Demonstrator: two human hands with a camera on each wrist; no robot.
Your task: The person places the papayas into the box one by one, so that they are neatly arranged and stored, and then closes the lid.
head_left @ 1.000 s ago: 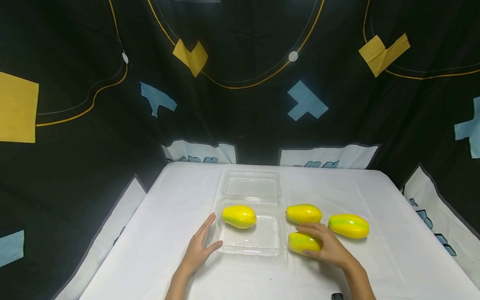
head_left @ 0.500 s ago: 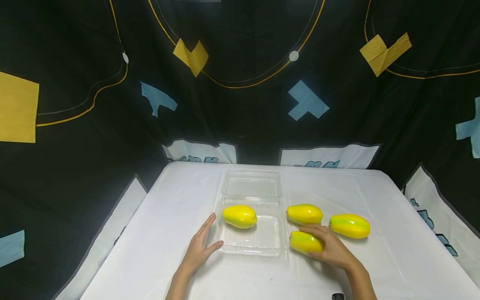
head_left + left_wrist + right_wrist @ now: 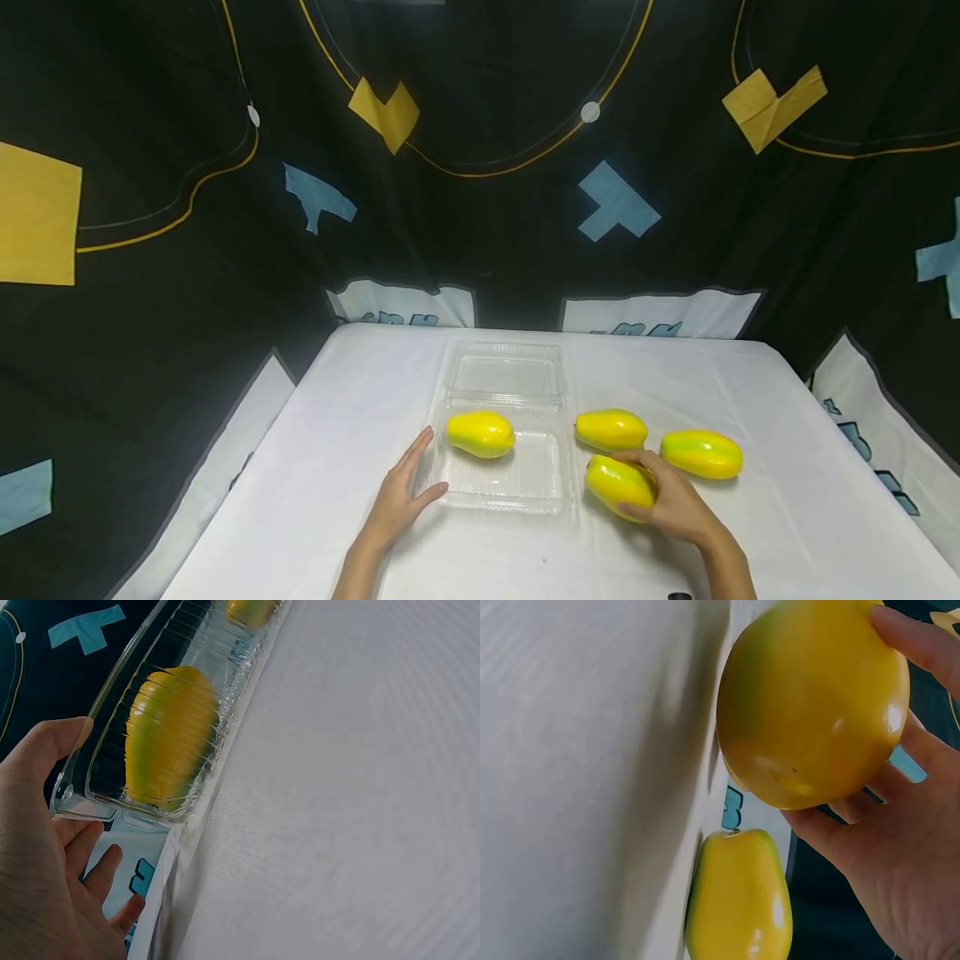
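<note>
My right hand (image 3: 678,504) grips a yellow papaya (image 3: 617,485) with green tinges, thumb on one side and fingers on the other. In the right wrist view this papaya (image 3: 810,712) looks tilted and partly off the cloth. The left hand (image 3: 396,498) rests at the left side of a clear plastic clamshell container (image 3: 528,479), its fingers spread and a fingertip touching the rim. Inside the container's near half, on the left, lies another papaya (image 3: 481,434). The container's lid (image 3: 504,373) lies open toward the back.
Two more papayas lie right of the container: one papaya (image 3: 611,429) just behind the held one, another papaya (image 3: 702,454) farther right. A small black object (image 3: 679,596) shows at the front edge of view. Dark curtains (image 3: 480,225) surround the white-covered table (image 3: 300,500).
My right hand has lifted its papaya slightly and moved it a little to the right, tilting it. The left hand and the container stay in place.
</note>
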